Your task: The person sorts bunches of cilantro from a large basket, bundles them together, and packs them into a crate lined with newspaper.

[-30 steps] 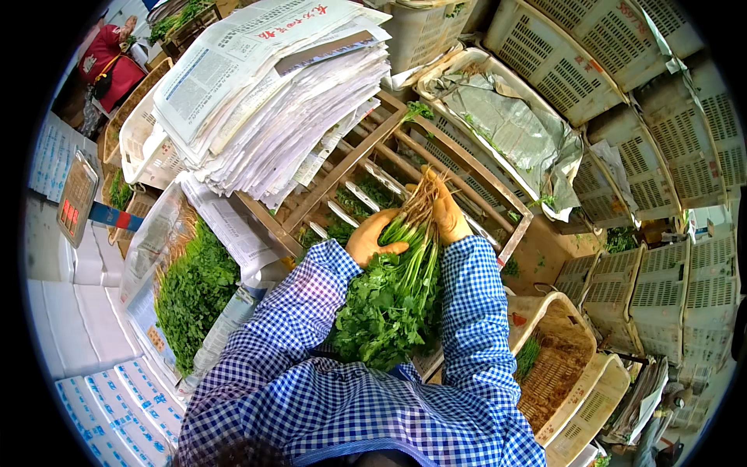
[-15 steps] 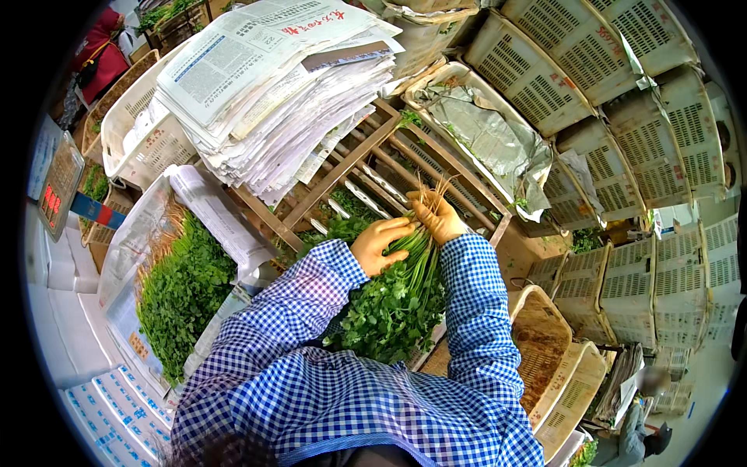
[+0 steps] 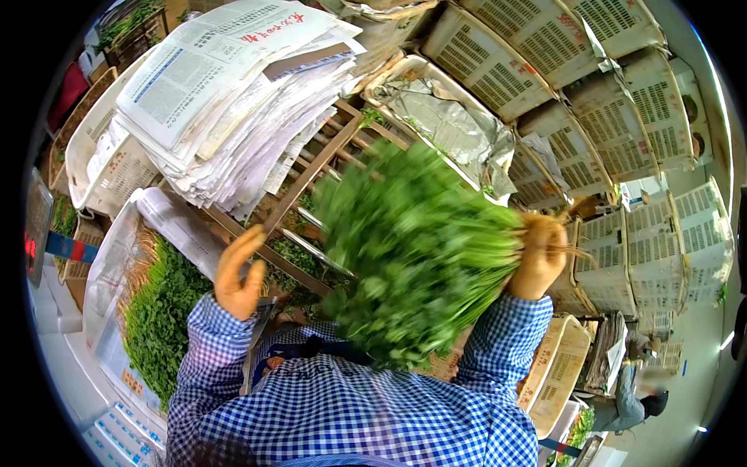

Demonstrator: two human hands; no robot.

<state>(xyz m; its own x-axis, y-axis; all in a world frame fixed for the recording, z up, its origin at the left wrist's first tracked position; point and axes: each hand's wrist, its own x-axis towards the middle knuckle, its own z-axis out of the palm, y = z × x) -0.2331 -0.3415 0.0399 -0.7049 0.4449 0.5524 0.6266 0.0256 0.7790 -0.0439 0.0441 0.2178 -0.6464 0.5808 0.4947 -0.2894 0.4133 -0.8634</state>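
Observation:
My right hand (image 3: 540,255), in a tan-orange glove, is closed around the stem and root end of a bunch of coriander (image 3: 420,249). The bunch lies sideways in the air, its leaves spreading left and smeared by motion; thin roots stick out right of my fist. On the left my gloved left hand (image 3: 239,274) is raised with thumb and fingers apart, holding nothing. Below and left of it, more coriander (image 3: 167,311) lies with roots to the upper left in a paper-lined container (image 3: 101,268). A slatted wooden rack (image 3: 315,175) stands behind the bunch, partly hidden by it.
A tall stack of newspapers (image 3: 233,101) rests at the rack's far left. Beyond the rack is a paper-lined crate (image 3: 443,109). Stacked plastic crates (image 3: 607,117) line the right. A scale with a red display (image 3: 35,233) stands far left. Another person (image 3: 626,401) is at lower right.
My right hand has swung the coriander bunch up and to the right, turning its roots rightward. My left hand has come away from the bunch, to the left. The view has shifted slightly.

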